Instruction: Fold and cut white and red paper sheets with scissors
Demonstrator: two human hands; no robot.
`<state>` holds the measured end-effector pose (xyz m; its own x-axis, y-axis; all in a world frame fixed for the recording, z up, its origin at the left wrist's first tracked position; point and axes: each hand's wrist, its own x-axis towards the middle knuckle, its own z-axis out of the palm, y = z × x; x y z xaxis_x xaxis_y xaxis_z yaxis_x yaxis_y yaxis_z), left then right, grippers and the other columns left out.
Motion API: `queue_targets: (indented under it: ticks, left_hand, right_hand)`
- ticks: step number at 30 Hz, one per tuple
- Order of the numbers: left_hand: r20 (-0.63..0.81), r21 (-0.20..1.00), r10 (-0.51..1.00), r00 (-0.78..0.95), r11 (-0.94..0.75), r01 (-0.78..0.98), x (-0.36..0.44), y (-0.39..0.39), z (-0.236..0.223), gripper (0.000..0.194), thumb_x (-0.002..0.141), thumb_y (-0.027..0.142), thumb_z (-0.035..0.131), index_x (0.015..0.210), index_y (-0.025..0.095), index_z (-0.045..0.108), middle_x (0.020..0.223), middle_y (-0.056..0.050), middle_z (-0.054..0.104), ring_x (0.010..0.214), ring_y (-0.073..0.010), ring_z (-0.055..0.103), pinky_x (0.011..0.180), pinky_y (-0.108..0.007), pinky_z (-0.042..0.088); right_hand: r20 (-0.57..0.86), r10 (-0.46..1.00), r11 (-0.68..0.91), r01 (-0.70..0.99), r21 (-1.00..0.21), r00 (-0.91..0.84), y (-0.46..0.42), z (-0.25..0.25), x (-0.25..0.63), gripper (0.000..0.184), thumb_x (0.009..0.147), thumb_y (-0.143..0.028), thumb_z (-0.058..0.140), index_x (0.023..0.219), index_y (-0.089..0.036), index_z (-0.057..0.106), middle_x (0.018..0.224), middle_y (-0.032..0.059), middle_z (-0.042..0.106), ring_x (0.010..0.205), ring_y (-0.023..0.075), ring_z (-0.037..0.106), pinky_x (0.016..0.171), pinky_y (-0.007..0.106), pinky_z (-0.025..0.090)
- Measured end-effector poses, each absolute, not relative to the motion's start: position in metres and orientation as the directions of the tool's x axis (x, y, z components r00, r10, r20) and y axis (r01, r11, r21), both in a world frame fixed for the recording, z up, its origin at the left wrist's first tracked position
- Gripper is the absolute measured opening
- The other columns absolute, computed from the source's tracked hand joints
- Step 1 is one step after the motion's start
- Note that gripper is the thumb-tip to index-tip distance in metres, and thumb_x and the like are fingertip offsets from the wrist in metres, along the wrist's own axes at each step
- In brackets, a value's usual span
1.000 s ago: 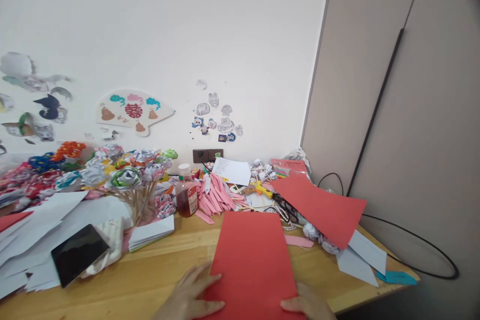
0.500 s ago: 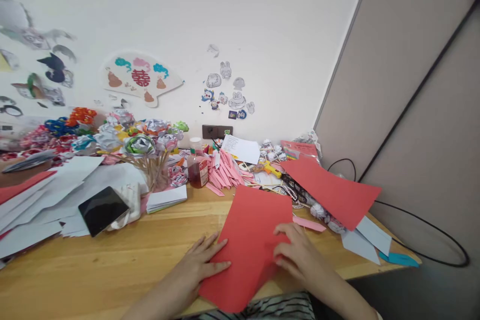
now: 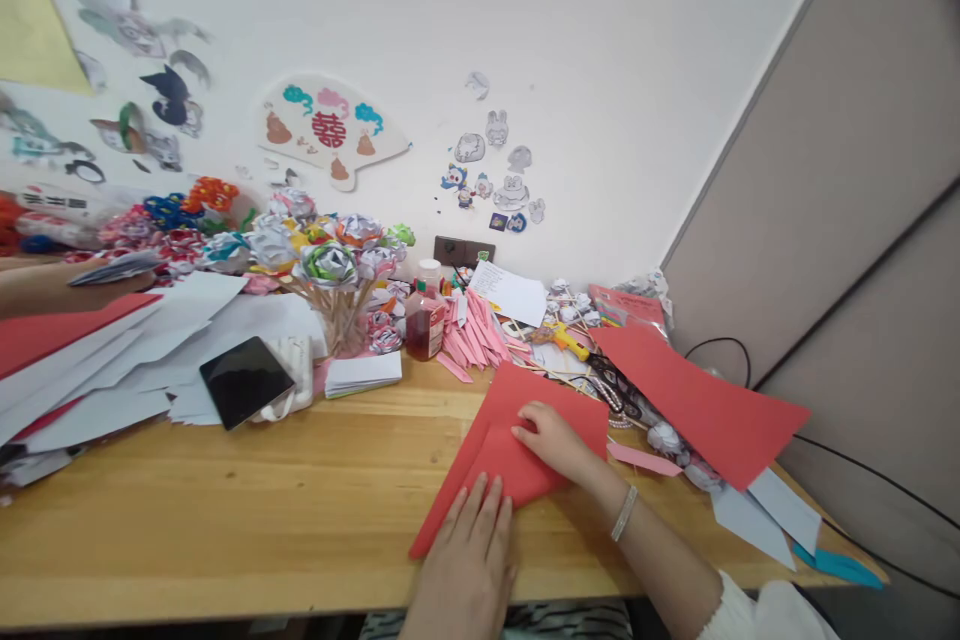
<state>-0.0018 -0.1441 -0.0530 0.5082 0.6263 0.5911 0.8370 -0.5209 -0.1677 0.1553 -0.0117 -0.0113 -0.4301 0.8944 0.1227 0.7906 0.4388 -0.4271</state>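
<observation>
A red paper sheet [image 3: 525, 425] lies on the wooden table [image 3: 225, 510] with its near right corner folded over to the left. My left hand [image 3: 469, 560] lies flat on its lower edge, fingers stretched out. My right hand [image 3: 551, 440] presses down on the folded flap with curled fingers; a bracelet sits on that wrist.
A second red sheet [image 3: 697, 400] rests on clutter at the right. Paper flowers on sticks [image 3: 330, 270], a red-liquid bottle [image 3: 425, 320], pink paper strips [image 3: 472, 340], a yellow glue gun [image 3: 566, 340], a black phone [image 3: 246, 380] and white paper piles [image 3: 112, 360] line the back and left.
The red sheet went from flat to folded: my right hand brought a corner over and now presses it. My left hand slid toward the sheet's near edge. The view tilted down and left.
</observation>
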Motion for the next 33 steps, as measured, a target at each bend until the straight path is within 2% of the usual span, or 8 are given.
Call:
queue_targets:
  ticks: [4, 10, 15, 22, 28, 33]
  left_hand:
    - [0.538, -0.106, 0.744, 0.397, -0.407, 0.907, 0.011, -0.145, -0.066, 0.044, 0.074, 0.02, 0.048, 0.116, 0.008, 0.052, 0.123, -0.015, 0.054, 0.111, -0.0285, 0.051, 0.087, -0.039, 0.048]
    - [0.441, 0.019, 0.843, 0.308, -0.352, 0.936, 0.012, -0.147, -0.068, 0.051, 0.078, 0.033, 0.048, 0.123, 0.008, 0.047, 0.13, -0.017, 0.046, 0.119, -0.0306, 0.043, 0.093, -0.043, 0.041]
    - [0.339, 0.079, 0.877, 0.34, -0.387, 0.919, 0.007, -0.149, -0.064, 0.063, 0.078, 0.048, 0.046, 0.126, 0.006, 0.043, 0.132, -0.02, 0.041, 0.122, -0.0333, 0.037, 0.096, -0.045, 0.039]
    - [0.212, 0.131, 0.892, 0.398, -0.43, 0.893, -0.001, -0.151, -0.052, 0.072, 0.075, 0.052, 0.049, 0.13, 0.007, 0.036, 0.138, -0.02, 0.032, 0.127, -0.0327, 0.027, 0.101, -0.046, 0.031]
    - [0.176, 0.168, 0.912, 0.371, -0.399, 0.901, 0.0, -0.149, -0.046, 0.08, 0.073, 0.06, 0.043, 0.131, 0.006, 0.034, 0.139, -0.021, 0.029, 0.128, -0.0333, 0.024, 0.102, -0.048, 0.027]
    - [0.175, 0.192, 0.906, 0.386, -0.416, 0.889, -0.003, -0.147, -0.043, 0.078, 0.074, 0.061, 0.042, 0.13, 0.007, 0.036, 0.138, -0.02, 0.031, 0.128, -0.031, 0.026, 0.103, -0.045, 0.027]
  right_hand:
    - [0.131, 0.887, 0.458, 0.816, -0.353, -0.442, -0.002, -0.015, 0.145, 0.011, 0.081, -0.018, 0.051, 0.073, -0.015, 0.058, 0.08, 0.0055, 0.057, 0.079, 0.0163, 0.051, 0.073, 0.025, 0.037]
    - [0.147, 0.879, 0.477, 0.846, -0.24, -0.454, 0.007, -0.021, 0.134, 0.015, 0.083, -0.021, 0.048, 0.075, -0.016, 0.059, 0.081, 0.0064, 0.058, 0.081, 0.0179, 0.049, 0.074, 0.026, 0.034]
    - [0.151, 0.871, 0.489, 0.852, -0.185, -0.467, 0.009, -0.024, 0.133, 0.017, 0.085, -0.023, 0.045, 0.076, -0.017, 0.058, 0.083, 0.006, 0.058, 0.082, 0.0179, 0.05, 0.074, 0.026, 0.034]
    - [0.159, 0.876, 0.477, 0.867, -0.143, -0.456, 0.007, -0.024, 0.133, 0.016, 0.086, -0.022, 0.043, 0.08, -0.017, 0.057, 0.086, 0.0069, 0.061, 0.083, 0.018, 0.052, 0.073, 0.025, 0.033]
    - [0.139, 0.885, 0.46, 0.88, -0.117, -0.444, 0.009, -0.022, 0.131, 0.017, 0.085, -0.021, 0.042, 0.079, -0.017, 0.057, 0.085, 0.007, 0.063, 0.079, 0.0177, 0.055, 0.066, 0.025, 0.032]
    - [0.137, 0.899, 0.432, 0.895, -0.111, -0.416, 0.011, -0.024, 0.13, 0.018, 0.085, -0.021, 0.041, 0.079, -0.016, 0.057, 0.082, 0.0073, 0.064, 0.076, 0.0178, 0.056, 0.063, 0.025, 0.031]
